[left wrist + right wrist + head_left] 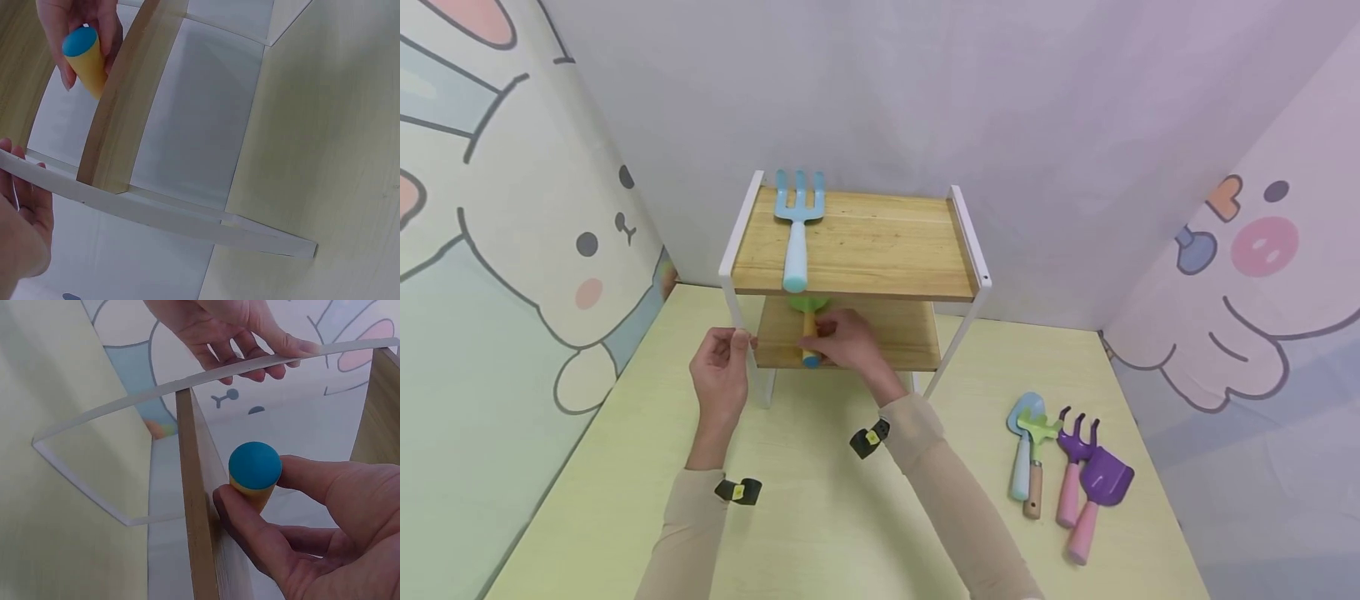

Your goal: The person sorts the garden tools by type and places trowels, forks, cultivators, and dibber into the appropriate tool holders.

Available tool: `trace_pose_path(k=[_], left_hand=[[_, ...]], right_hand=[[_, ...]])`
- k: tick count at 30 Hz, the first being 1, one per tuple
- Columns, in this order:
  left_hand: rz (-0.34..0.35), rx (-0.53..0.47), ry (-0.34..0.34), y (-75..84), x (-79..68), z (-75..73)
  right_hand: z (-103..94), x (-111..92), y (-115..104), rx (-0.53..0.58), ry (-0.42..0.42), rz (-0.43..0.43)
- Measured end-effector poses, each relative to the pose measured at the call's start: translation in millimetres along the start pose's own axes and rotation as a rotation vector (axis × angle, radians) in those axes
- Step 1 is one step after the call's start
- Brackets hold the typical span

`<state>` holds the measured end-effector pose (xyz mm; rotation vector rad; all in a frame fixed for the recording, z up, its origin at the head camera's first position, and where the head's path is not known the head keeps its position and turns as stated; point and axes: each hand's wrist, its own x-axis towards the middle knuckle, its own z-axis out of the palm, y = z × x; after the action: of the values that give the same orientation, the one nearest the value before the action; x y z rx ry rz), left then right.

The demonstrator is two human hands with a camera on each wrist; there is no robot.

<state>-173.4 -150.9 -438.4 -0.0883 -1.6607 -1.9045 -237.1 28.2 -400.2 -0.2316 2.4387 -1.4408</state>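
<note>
My right hand [848,340] pinches the yellow handle of a garden hand tool [809,337] between thumb and fingers. Its blue end cap [254,465] faces outward over the front edge of the lower shelf [895,333]. The tool's green head is mostly hidden under the upper shelf, so its kind does not show. My left hand [721,371] grips the white front post [250,365] at the rack's left side, thumb on one face and fingers on the other. On the upper shelf [895,242] lies a light blue hand fork [797,229], tines toward the back.
To the right on the table [820,517] lie a light blue trowel [1021,467], a green rake with a wooden handle [1036,458], a purple rake with a pink handle [1070,492] and a purple shovel [1105,479]. Cartoon-printed curtains [880,92] enclose the table.
</note>
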Motion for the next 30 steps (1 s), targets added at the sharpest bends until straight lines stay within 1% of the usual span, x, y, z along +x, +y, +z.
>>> trace_pose_path(k=[4, 8, 15, 21, 26, 30], left_hand=[[0.001, 0.009, 0.001, 0.2, 0.0, 0.3], [0.003, 0.014, 0.000, 0.1, 0.0, 0.8], [0.000, -0.008, -0.004, -0.2, 0.3, 0.8], [0.001, 0.002, 0.001, -2.4, 0.6, -0.1], [-0.011, 0.013, 0.009, -5.9, 1.0, -1.1], [-0.003, 0.011, 0.001, -3.8, 0.4, -0.6]], right_hand=[[3.6, 2.9, -4.2, -0.011, 0.001, -0.017], [6.9, 4.7, -5.2, 0.004, 0.014, -0.030], [9.5, 6.5, -3.4, 0.055, 0.022, -0.047], [11.2, 6.8, -0.1, 0.091, 0.012, -0.069], [13.2, 6.5, 3.1, 0.066, 0.015, -0.088], [13.4, 5.1, 6.6, 0.044, 0.031, -0.097]])
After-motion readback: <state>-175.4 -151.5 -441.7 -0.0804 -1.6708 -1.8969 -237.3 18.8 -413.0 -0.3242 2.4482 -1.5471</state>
